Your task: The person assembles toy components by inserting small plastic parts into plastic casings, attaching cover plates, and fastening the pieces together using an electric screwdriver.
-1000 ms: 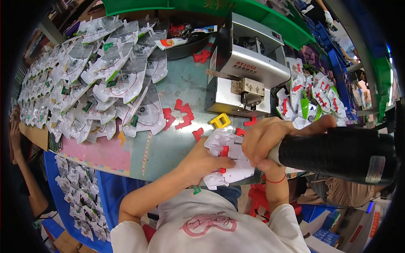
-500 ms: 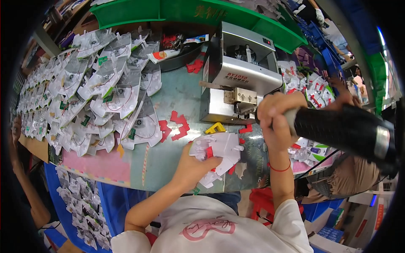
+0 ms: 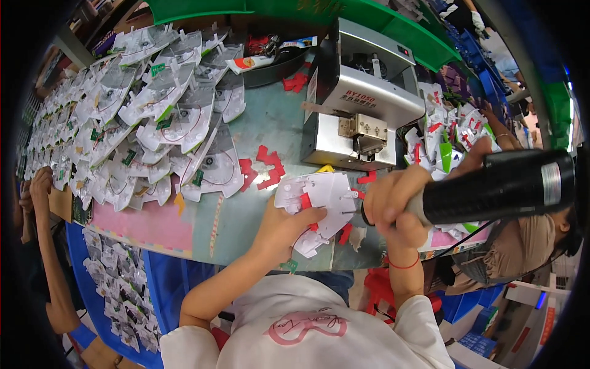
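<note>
My left hand (image 3: 284, 222) grips a white plastic housing (image 3: 329, 195) over the near part of the table, its thumb lying across the inner side. A red plastic piece (image 3: 305, 201) sits inside that housing by my thumb. Below hangs a small green circuit board (image 3: 289, 265). My right hand (image 3: 398, 200) is wrapped round the front of a black electric screwdriver (image 3: 485, 195), which lies nearly level. Its thin bit points left at the housing's right side; whether it touches a screw, I cannot tell.
A silver screw feeder (image 3: 362, 92) stands beyond my hands. Stacked white housings (image 3: 178, 123) with wires fill the left. Loose red pieces (image 3: 270, 167) and a yellow piece (image 3: 326, 168) lie mid-table. More assemblies (image 3: 458, 126) are at right. Another person's arm (image 3: 46, 246) is at far left.
My right hand has brought the screwdriver down from beside the screw feeder to the housing's right side. My left hand keeps its hold on the housing. The whole view has shifted slightly.
</note>
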The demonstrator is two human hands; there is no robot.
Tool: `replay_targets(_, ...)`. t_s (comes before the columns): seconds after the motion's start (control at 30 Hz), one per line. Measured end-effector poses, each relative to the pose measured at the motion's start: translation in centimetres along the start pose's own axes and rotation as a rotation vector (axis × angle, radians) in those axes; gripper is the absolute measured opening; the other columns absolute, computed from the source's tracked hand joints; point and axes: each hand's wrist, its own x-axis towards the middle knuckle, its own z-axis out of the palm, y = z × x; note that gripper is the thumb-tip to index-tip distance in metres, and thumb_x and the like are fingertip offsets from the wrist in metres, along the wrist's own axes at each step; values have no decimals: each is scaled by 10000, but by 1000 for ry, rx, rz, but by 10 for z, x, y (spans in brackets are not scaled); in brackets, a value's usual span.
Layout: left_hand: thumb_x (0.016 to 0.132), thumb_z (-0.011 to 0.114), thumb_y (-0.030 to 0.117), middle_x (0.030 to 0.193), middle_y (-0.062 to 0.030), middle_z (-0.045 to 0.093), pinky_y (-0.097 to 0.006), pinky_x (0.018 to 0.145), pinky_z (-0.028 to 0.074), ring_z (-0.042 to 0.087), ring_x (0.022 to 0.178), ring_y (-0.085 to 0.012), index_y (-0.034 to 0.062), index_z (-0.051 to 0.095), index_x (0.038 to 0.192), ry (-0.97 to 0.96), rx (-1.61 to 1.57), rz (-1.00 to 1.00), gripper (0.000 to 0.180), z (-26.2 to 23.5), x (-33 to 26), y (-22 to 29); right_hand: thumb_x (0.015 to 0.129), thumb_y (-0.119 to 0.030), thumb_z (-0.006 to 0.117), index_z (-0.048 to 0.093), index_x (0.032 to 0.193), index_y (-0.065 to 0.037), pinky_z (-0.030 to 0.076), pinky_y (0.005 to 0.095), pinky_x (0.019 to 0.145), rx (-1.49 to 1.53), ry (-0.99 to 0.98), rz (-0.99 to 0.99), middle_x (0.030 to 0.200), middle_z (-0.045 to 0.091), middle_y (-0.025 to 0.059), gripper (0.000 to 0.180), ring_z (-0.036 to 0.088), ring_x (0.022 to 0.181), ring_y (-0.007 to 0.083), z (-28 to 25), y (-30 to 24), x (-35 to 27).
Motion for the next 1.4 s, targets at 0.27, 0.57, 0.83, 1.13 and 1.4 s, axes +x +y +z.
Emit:
replay_targets(0.27,697,596,-56,937,-101,588,-299,680,508,600,798,-176,-8,475,1063,-42,-44,-31,388,3,-3,2,656,-9,674,542,723,-14,428,303,522,58,-137,140,619,551,98,148,544,534,212,7,3,-18)
replay_targets(0.57,694,609,-52,936,-91,589,-293,683,497,597,803,-166,-6,477,1063,-56,38,-70,395,6,-1,6,587,-36,709,545,610,-33,433,310,538,-67,-102,163,589,555,90,165,546,529,227,17,-7,-18)
replay_targets(0.83,693,610,-56,921,-87,588,-286,672,502,595,793,-160,-11,476,1052,53,-8,2,386,13,-5,-7,688,-69,669,503,720,-16,422,293,517,-38,60,49,607,534,85,177,524,522,197,8,8,-31)
replay_targets(1.13,683,601,-80,1076,-94,556,-284,745,488,577,894,-159,29,377,1277,-107,-84,12,644,3,-16,6,792,-184,605,447,821,18,405,258,491,-323,646,-136,623,476,77,258,472,504,139,-18,-10,-55)
replay_targets(1.4,652,600,-76,1207,-139,493,-298,913,364,495,1082,-196,7,526,1152,-320,292,215,512,13,-18,13,897,-161,454,238,1321,-56,466,313,785,-330,759,48,1174,451,153,487,513,1004,218,-56,0,-73)
